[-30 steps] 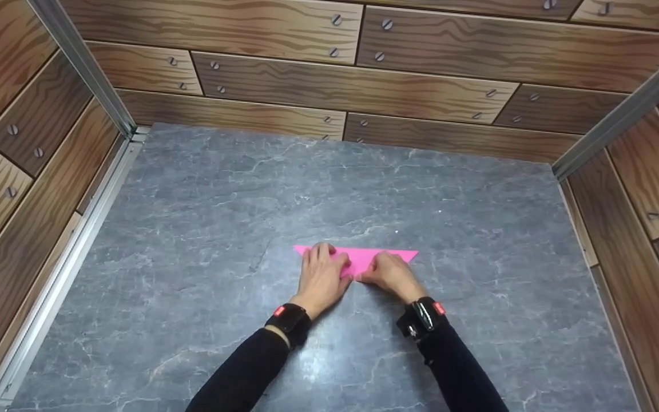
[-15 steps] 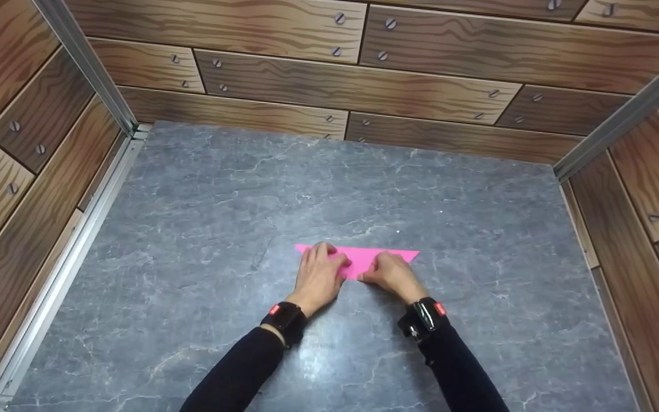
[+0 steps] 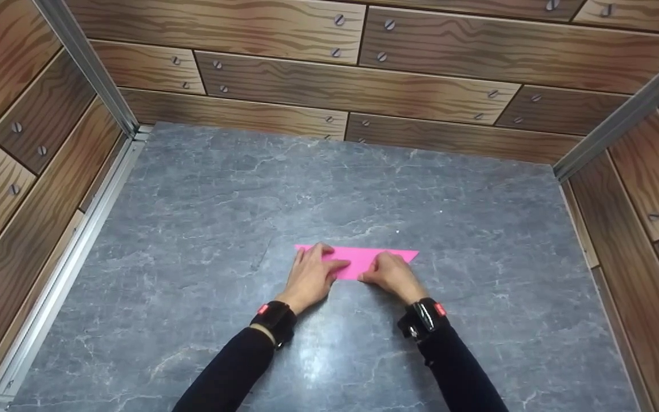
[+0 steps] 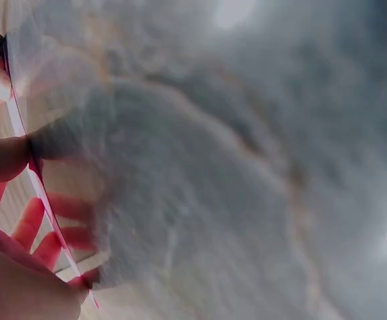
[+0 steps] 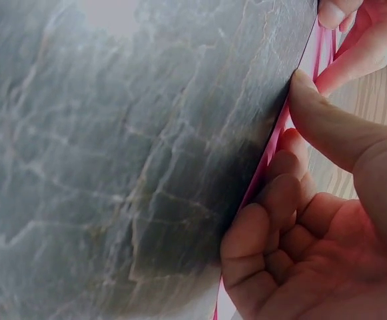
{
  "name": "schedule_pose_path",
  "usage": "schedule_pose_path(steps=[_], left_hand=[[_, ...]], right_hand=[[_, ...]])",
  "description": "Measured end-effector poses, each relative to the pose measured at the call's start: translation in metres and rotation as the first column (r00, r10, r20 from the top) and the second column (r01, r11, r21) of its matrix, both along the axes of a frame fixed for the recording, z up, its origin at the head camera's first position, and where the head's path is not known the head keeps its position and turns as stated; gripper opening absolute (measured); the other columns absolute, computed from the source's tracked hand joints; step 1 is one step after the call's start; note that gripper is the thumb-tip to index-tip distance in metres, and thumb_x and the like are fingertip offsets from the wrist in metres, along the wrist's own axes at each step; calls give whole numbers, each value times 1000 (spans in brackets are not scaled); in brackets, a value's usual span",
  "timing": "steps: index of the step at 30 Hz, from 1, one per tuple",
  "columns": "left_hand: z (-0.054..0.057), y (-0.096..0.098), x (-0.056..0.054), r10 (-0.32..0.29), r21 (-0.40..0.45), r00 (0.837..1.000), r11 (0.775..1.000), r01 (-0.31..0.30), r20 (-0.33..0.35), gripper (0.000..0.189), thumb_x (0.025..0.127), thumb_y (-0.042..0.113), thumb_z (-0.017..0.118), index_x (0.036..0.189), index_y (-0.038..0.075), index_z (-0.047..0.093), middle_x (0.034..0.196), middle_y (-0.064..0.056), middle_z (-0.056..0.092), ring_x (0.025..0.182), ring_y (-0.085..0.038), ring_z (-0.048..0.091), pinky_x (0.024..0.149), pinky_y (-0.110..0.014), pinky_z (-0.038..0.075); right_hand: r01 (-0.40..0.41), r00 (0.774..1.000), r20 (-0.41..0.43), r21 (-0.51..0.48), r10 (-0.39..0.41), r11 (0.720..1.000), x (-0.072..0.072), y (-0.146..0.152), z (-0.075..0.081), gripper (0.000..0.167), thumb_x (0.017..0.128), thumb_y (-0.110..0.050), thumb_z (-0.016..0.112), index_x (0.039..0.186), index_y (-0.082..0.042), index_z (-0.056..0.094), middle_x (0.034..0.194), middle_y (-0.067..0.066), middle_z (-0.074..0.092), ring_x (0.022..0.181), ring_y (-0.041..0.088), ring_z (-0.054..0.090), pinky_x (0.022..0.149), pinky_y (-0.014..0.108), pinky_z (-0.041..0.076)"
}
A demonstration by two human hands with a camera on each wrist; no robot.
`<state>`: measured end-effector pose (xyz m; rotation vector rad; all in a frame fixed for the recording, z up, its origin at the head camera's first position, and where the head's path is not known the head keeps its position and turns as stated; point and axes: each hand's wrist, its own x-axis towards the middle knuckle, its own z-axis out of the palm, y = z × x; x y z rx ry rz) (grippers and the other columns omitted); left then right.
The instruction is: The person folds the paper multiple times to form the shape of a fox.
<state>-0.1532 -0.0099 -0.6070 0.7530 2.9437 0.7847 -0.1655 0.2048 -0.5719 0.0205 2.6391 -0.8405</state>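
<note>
The left hand (image 3: 308,278) I watch sits farther left than before, fingers loosely outstretched on pink paper (image 3: 359,257), right hand (image 3: 393,276) unmoved, pinching its near edge, more pink between.

Plank-patterned walls (image 3: 284,81) flank a grey veined surface (image 3: 221,189) on three sides, with metal posts (image 3: 86,64) at the far corners and a pale rail (image 3: 67,266) along the left.

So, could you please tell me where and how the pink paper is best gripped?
Probably at the far right corner of the pink paper, pinched from the right side: that pointed tip lies uncovered, and the paper looks thin and flat.
</note>
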Motion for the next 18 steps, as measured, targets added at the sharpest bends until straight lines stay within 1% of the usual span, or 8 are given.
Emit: schedule_pose_path(steps=[4,6,7,11,14,18], left_hand=[[4,-3,-2,-17,4,999,1000,17,43,34,100,19,66,132,29,73,140,-10,56,135,-30,49,119,-63,25],[5,-7,-4,-25,16,998,1000,24,56,33,100,19,67,131,29,74,141,-11,55,136,-31,49,120,-62,24],[5,-9,-4,-28,27,998,999,27,61,33,99,19,68,130,28,74,141,-11,55,136,-31,49,120,-61,25],[6,-16,-7,-34,77,996,997,28,79,31,96,17,73,126,24,77,141,-12,55,134,-32,50,117,-55,34],[7,-18,-8,-40,101,995,994,31,87,31,94,17,76,124,23,77,141,-13,55,132,-33,51,114,-55,37],[8,-19,-9,-50,115,994,993,39,96,31,93,18,76,124,23,78,140,-13,56,130,-33,52,113,-56,38]], right_hand=[[1,1000,10,5,-1,1000,0,1,0,30,84,-24,86,71,-11,62,67,0,60,58,13,50,53,24,38],[2,1000,20,5,-2,1000,0,1,1,30,84,-25,86,72,-10,63,68,0,61,58,13,50,53,24,39],[1,1000,23,7,-2,1000,-1,1,1,29,84,-25,85,72,-10,63,68,1,61,58,13,50,53,24,39],[-5,1000,29,10,5,1000,-1,1,1,29,84,-26,85,72,-10,64,68,1,62,58,13,50,54,24,40],[-8,1000,26,16,7,1000,-1,0,1,29,85,-26,85,72,-10,64,68,1,61,58,13,50,55,25,40],[-19,1000,10,27,19,999,1,-3,1,26,86,-23,84,74,-11,64,71,0,61,62,14,52,58,27,42]])
